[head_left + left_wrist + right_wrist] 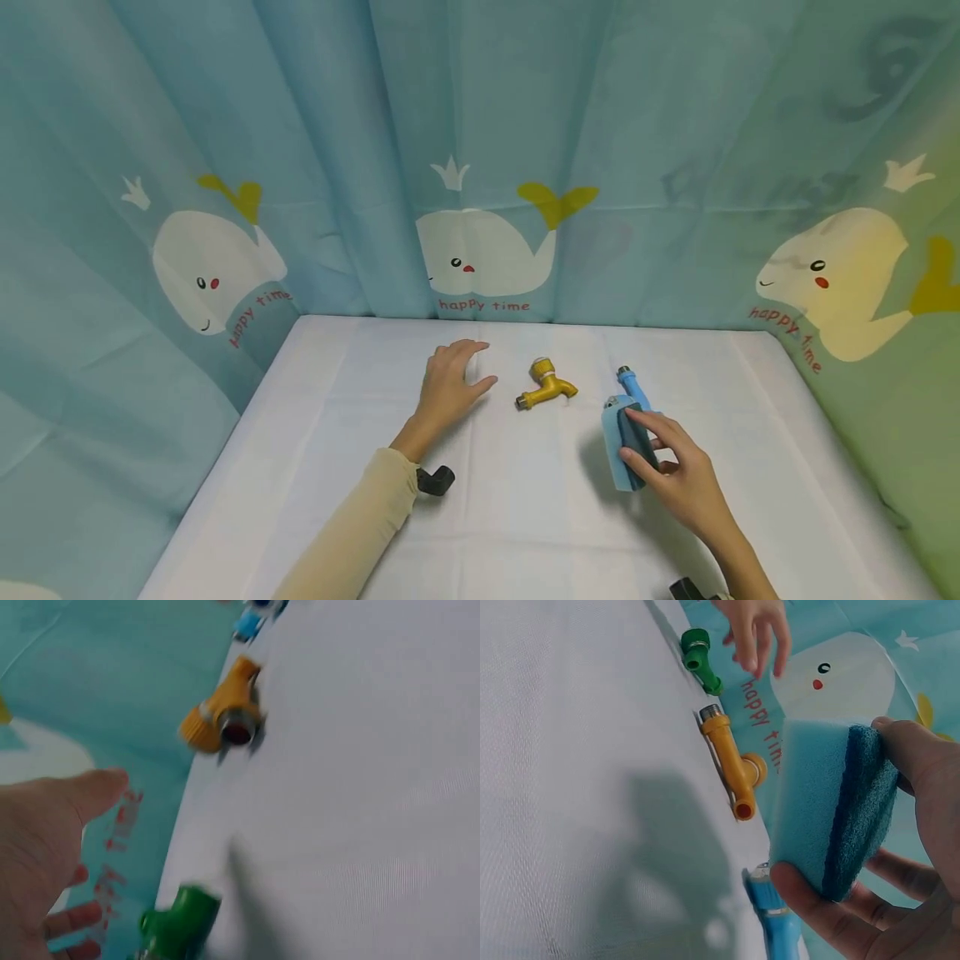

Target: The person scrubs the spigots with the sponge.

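Note:
My right hand [688,479] grips a two-layer scouring sponge [814,802], light blue foam with a dark blue scrubbing side, above the white tabletop. Behind it lies a blue tap [633,385], partly covered by the sponge in the head view. Over the left part of the table my left hand [444,390] hovers with its fingers spread loosely and nothing in them. A green tap [180,921] lies near that hand; the hand hides it in the head view. Between the hands sits a yellow tap [547,388] with a metal threaded end.
Blue curtain [345,208] with printed whales encloses the table's back and sides. The white tabletop [510,508] ends at the curtain. Black wrist-camera mounts sit on both wrists, and the left forearm [360,525] wears a beige sleeve.

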Action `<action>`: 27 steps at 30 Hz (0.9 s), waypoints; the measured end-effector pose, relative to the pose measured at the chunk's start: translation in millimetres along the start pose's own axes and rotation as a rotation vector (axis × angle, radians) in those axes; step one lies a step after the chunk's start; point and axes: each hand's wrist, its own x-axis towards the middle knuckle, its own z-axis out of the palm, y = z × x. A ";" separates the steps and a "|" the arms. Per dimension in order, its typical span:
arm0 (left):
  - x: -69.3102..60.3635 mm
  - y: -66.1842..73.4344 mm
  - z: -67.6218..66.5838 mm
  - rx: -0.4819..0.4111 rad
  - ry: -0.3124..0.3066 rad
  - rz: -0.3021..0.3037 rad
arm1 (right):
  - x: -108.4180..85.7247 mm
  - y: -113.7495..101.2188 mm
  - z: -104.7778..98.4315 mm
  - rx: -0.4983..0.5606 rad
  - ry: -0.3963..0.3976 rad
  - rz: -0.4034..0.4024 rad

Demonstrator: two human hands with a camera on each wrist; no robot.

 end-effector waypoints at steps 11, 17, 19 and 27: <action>-24.7 -18.5 -7.9 -0.009 0.055 -0.361 | -1.8 3.4 1.3 -0.020 -0.010 0.001; -29.1 -17.5 0.0 0.011 0.031 -0.411 | -3.4 3.9 4.7 -0.012 -0.020 0.001; -29.9 -17.4 2.0 0.023 0.029 -0.410 | -3.9 3.8 5.3 -0.013 -0.019 0.003; -32.3 -20.0 4.1 0.028 0.035 -0.356 | -5.6 4.0 8.5 -0.010 -0.035 0.006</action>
